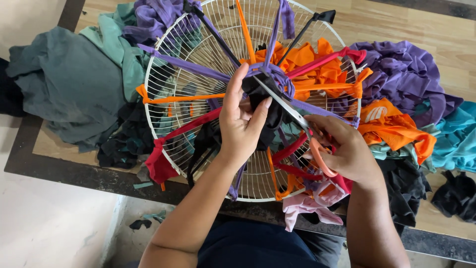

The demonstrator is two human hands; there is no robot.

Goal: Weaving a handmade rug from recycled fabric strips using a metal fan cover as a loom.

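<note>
Wooden tabletop (436,34) with a dark border, seen from above; pale floor to the left with a few fabric scraps on it.

A round white wire fan guard (198,54) lies flat on the table, centre of view. Cloth strips are stretched across it like spokes, meeting at the hub: purple strips (186,64), an orange strip (188,98), a red strip (191,125), black strips (218,37). At the hub the strips gather into a knotted bundle, with black cloth (258,97) bunched there.

Left hand (240,124): grasping, fingers pinched on the black cloth at the hub, thumb and forefinger up against the purple wrap.

Right hand (349,151): closed around the orange handles of a pair of scissors (292,111). The metal blades point up and left toward the hub, the tips just beside the left fingertips. Whether the blades are biting into cloth I cannot tell.

Around the guard, loose fabric heaps:
- grey-green cloth (69,84), left side of the table
- purple cloth (406,74), right side
- orange garment (391,124), just below the purple
- teal cloth (456,134), far right edge
- black cloth pieces (456,196), lower right
- pink cloth (307,208), at the near table edge beneath the right hand

Orange fabric (317,64) also lies under the guard's upper right.
</note>
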